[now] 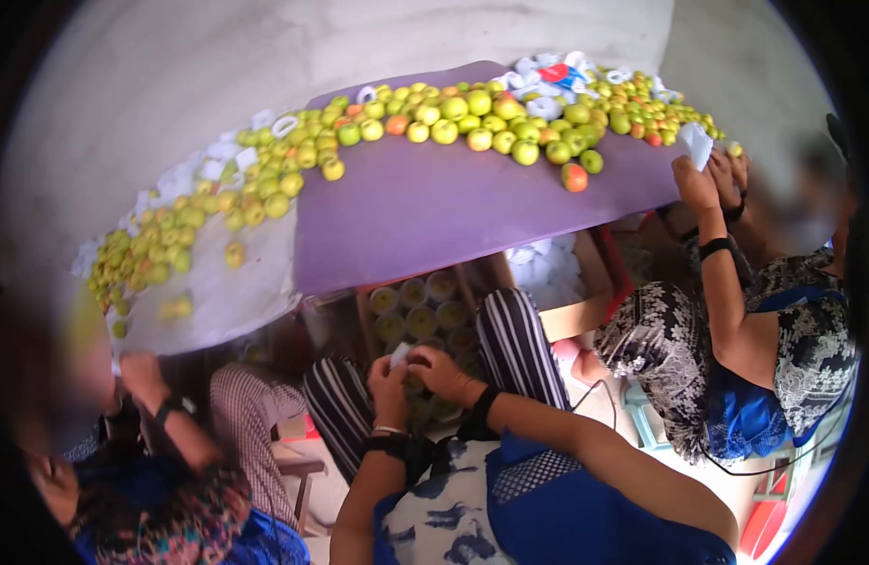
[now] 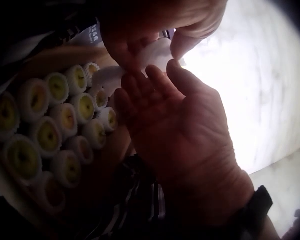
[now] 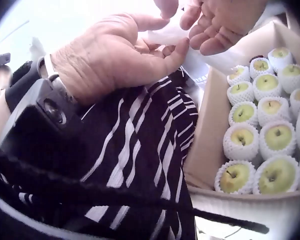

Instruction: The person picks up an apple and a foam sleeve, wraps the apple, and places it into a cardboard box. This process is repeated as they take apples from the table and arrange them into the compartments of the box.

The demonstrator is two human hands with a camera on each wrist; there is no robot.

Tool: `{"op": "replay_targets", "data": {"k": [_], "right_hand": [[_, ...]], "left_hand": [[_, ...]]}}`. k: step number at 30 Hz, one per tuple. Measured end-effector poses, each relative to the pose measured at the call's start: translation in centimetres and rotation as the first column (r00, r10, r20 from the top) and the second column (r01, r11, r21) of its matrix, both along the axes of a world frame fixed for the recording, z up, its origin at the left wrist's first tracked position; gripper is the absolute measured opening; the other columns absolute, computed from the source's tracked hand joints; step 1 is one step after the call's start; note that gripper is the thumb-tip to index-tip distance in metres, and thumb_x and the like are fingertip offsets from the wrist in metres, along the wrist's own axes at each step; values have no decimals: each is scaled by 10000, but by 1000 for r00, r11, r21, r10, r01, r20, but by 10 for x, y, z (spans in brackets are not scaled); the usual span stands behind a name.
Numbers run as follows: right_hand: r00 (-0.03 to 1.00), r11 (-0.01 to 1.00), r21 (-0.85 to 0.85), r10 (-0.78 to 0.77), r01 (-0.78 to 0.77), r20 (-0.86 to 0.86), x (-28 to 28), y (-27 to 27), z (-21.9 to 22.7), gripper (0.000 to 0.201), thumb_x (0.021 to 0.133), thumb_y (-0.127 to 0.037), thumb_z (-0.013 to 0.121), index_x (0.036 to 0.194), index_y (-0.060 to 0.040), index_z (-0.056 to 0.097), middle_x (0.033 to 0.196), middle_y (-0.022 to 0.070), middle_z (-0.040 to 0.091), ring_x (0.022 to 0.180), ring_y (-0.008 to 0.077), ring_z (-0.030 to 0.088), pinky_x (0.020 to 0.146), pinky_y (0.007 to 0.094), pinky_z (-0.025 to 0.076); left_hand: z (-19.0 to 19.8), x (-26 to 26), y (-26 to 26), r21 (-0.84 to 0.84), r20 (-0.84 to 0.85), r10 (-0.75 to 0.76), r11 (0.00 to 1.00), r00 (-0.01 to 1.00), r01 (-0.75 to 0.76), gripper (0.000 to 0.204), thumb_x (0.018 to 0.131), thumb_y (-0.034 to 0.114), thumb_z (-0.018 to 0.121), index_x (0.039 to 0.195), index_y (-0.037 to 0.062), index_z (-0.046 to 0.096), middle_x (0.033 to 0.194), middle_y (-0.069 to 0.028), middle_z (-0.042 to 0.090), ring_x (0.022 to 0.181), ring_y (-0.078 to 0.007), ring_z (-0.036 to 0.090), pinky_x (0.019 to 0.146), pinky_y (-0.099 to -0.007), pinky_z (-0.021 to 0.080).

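A small white wrapping piece [image 1: 402, 354] is between the two hands above the lap. My left hand [image 1: 389, 391], with a pale bracelet at its wrist, pinches it between thumb and fingers. My right hand [image 1: 441, 374] holds its other side. In the left wrist view my left hand [image 2: 165, 20] is above, curled at the white piece [image 2: 157, 54], with my right hand's [image 2: 182, 125] palm below. The right wrist view shows my left hand [image 3: 115, 55] at the white piece [image 3: 167, 34] and my right hand [image 3: 225, 22] opposite. What the piece wraps, if anything, is hidden.
A carton [image 3: 205, 145] of apples in white foam nets [image 3: 277, 137] stands by the knees. Loose apples [image 1: 444, 131] lie along the back of a purple table [image 1: 453, 207]. Another box [image 1: 595, 273] holds white wrappings. People sit at both sides.
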State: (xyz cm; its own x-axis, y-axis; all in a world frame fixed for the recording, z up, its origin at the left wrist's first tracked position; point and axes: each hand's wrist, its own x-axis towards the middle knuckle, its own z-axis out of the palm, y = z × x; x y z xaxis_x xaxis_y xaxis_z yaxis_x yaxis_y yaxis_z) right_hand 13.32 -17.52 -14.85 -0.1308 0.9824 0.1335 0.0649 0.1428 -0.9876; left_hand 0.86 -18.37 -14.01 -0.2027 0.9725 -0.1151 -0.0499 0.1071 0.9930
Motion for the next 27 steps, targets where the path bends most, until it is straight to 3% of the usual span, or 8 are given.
{"op": "replay_targets", "data": {"k": [2, 5, 9, 12, 17, 24, 26, 27], "right_hand": [[996, 995, -92, 24, -33, -91, 3, 0, 2, 183, 783, -106, 575, 924, 8, 552, 806, 64, 592, 758, 120, 551, 676, 255, 451], [988, 976, -208, 29, -60, -149, 5, 2, 0, 184, 786, -133, 595, 905, 1, 552, 793, 35, 584, 740, 82, 535, 660, 239, 451], [998, 984, -175, 1, 11, 70, 8, -1, 4, 193, 774, -143, 622, 881, -3, 544, 792, 32, 582, 720, 84, 536, 649, 235, 456], [998, 980, -198, -6, -6, -59, 5, 1, -2, 242, 741, -179, 649, 869, 0, 547, 764, 60, 580, 697, 99, 538, 631, 255, 463], [998, 994, -105, -15, 21, 61, 4, -1, -3, 215, 752, -120, 644, 915, -25, 541, 796, 35, 578, 730, 77, 537, 657, 239, 460], [982, 985, -169, 69, -39, 176, 7, 3, 2, 266, 735, -136, 645, 946, -8, 547, 839, 82, 594, 755, 139, 561, 689, 279, 463], [956, 962, -264, 140, -70, 258, 19, 9, 52, 252, 747, -148, 637, 938, -6, 553, 864, 93, 597, 785, 164, 565, 715, 292, 460], [960, 993, -117, 64, -33, 272, 28, 13, 71, 245, 751, -150, 637, 934, -7, 558, 856, 93, 594, 792, 166, 566, 719, 293, 459]], "left_hand": [[-2, 0, 1, -50, 393, -65, 995, 917, 92, 163, 839, 137, 521, 924, 0, 546, 850, -47, 566, 752, -122, 543, 688, -247, 457], [11, 1, -2, -103, 445, -66, 987, 893, 124, 168, 853, 165, 516, 912, 10, 542, 834, -44, 565, 745, -120, 548, 671, -245, 466], [14, 0, -3, -157, 342, -105, 973, 934, 167, 163, 855, 167, 514, 906, 14, 537, 830, -48, 565, 728, -120, 551, 648, -243, 474], [13, 1, -3, -139, 336, -87, 980, 938, 140, 162, 852, 161, 516, 907, 11, 540, 828, -43, 569, 709, -105, 542, 632, -239, 474], [15, 0, -7, -80, 55, -148, 985, 987, 152, 153, 831, 157, 542, 870, 10, 557, 804, -23, 568, 709, -90, 537, 614, -219, 445], [11, -3, -5, -91, 233, -142, 982, 962, 167, 152, 818, 153, 542, 854, 5, 551, 773, -37, 567, 669, -108, 542, 595, -233, 446], [-8, -6, 1, -167, 281, -36, 982, 959, 86, 132, 816, 130, 521, 847, 3, 542, 768, -46, 567, 656, -126, 554, 578, -249, 461], [-10, -6, 1, -196, 303, -14, 978, 953, 77, 108, 806, 98, 505, 836, -1, 532, 760, -54, 566, 650, -145, 562, 566, -263, 473]]}}
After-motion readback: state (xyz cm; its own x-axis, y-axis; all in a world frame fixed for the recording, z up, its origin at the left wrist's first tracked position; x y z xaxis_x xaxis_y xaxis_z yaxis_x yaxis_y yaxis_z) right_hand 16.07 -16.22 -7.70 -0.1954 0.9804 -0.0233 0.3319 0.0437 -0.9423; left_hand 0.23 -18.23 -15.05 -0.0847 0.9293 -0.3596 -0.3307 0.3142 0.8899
